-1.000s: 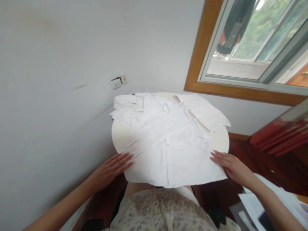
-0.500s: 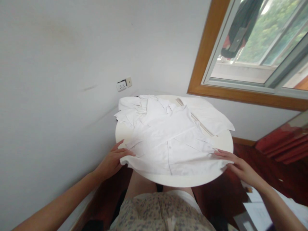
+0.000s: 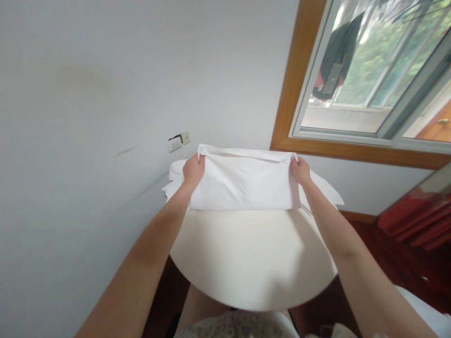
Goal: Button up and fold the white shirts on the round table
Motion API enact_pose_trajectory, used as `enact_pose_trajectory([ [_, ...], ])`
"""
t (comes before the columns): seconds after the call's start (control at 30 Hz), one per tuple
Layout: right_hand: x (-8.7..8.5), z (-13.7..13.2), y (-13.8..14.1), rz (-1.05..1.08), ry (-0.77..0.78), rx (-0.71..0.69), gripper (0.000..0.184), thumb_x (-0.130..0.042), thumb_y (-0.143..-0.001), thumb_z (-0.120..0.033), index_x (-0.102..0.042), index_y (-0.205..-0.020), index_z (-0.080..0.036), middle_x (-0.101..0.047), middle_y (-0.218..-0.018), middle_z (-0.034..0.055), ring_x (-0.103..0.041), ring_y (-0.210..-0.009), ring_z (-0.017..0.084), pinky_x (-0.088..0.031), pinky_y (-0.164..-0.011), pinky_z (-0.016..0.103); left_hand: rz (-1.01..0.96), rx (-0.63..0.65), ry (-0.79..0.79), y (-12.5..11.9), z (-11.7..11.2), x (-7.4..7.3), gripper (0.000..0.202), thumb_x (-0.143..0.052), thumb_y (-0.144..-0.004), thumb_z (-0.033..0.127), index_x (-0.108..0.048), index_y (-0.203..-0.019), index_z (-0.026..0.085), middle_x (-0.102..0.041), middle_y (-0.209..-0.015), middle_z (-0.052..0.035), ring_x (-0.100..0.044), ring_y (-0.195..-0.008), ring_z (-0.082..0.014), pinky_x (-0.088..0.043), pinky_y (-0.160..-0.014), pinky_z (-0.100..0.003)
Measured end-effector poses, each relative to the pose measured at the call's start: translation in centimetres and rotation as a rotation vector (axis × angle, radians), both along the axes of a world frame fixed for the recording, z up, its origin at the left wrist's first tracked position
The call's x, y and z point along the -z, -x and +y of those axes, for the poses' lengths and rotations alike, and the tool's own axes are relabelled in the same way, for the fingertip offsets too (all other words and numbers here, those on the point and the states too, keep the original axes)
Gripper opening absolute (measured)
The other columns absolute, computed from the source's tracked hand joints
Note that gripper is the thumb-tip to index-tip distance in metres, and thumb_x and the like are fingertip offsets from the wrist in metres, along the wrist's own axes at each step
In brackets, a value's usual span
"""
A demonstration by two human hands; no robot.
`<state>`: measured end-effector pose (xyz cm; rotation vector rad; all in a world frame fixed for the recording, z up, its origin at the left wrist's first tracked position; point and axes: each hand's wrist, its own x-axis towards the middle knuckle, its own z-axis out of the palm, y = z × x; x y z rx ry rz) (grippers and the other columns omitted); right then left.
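Note:
Stretched between my two hands is a white shirt [image 3: 246, 183], its upper edge raised and its lower part hanging down to the far half of the round table [image 3: 246, 263]. My left hand [image 3: 193, 170] grips the shirt's upper left corner with the fingers closed. At the upper right corner my right hand [image 3: 300, 170] pinches the cloth. The raised cloth hides most of what lies behind it.
More white cloth [image 3: 174, 173] lies at the table's far left, and another white piece [image 3: 326, 188] overhangs on the right. Behind stand a wall with a socket [image 3: 174, 143] and a wood-framed window [image 3: 352, 150]. A red curtain [image 3: 416, 218] hangs at right.
Both hands have moved from the table's near edge to its far side. They have taken up the shirt's near edge and carried it away from me, baring the table's near half.

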<state>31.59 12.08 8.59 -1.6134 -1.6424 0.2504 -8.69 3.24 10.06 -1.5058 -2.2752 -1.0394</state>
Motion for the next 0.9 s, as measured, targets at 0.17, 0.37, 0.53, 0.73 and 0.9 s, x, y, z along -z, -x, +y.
enact_pose_trajectory([
  [0.17,1.2,5.0,3.6,-0.080,0.113,0.143,0.040,-0.027,-0.097,-0.032,-0.059,-0.109,-0.011,-0.064,-0.100,0.0155,-0.055,-0.089,0.020,-0.039,-0.075,0.032,0.056,-0.095,0.226,0.6,6.1,-0.5,0.044,-0.027,-0.095,0.035,-0.061,-0.110,0.011,-0.067,-0.104,-0.0201,-0.061,-0.100,-0.0297,-0.045,-0.081,-0.038],
  [0.37,4.0,6.1,5.7,-0.241,0.036,0.138,0.048,-0.037,-0.095,-0.038,-0.045,-0.135,-0.011,-0.051,-0.128,0.0220,-0.045,-0.119,0.032,-0.036,-0.093,0.041,0.235,-0.031,0.061,-1.6,6.6,3.6,0.042,-0.039,-0.089,0.022,-0.050,-0.129,0.011,-0.056,-0.124,-0.0217,-0.047,-0.119,-0.0332,-0.038,-0.094,-0.046],
  [0.53,6.0,4.6,8.6,-0.762,0.021,-0.330,0.039,-0.030,-0.097,-0.030,-0.059,-0.121,-0.019,-0.062,-0.117,0.0133,-0.054,-0.108,0.024,-0.039,-0.091,0.033,0.590,0.491,-0.020,-4.4,7.2,7.4,0.044,-0.040,-0.086,0.012,-0.056,-0.126,0.017,-0.058,-0.125,-0.0144,-0.047,-0.122,-0.0265,-0.029,-0.107,-0.045],
  [0.73,8.5,5.3,9.8,-0.862,0.046,-0.404,0.042,-0.039,-0.094,-0.044,-0.055,-0.127,-0.024,-0.052,-0.135,0.0122,-0.040,-0.129,0.029,-0.029,-0.104,0.048,0.627,0.397,0.131,-1.5,10.0,8.5,0.044,-0.036,-0.093,0.032,-0.055,-0.130,0.017,-0.048,-0.141,-0.0127,-0.031,-0.137,-0.0282,-0.012,-0.115,-0.052],
  [0.9,9.3,7.8,8.1,-0.876,0.127,-0.332,0.057,-0.024,-0.097,-0.051,-0.037,-0.144,-0.022,-0.033,-0.151,0.0120,-0.024,-0.140,0.029,-0.020,-0.110,0.054,0.412,0.147,0.270,2.8,10.4,8.2,0.056,-0.030,-0.094,0.047,-0.045,-0.140,0.020,-0.038,-0.148,-0.0155,-0.025,-0.140,-0.0352,-0.011,-0.109,-0.064],
])
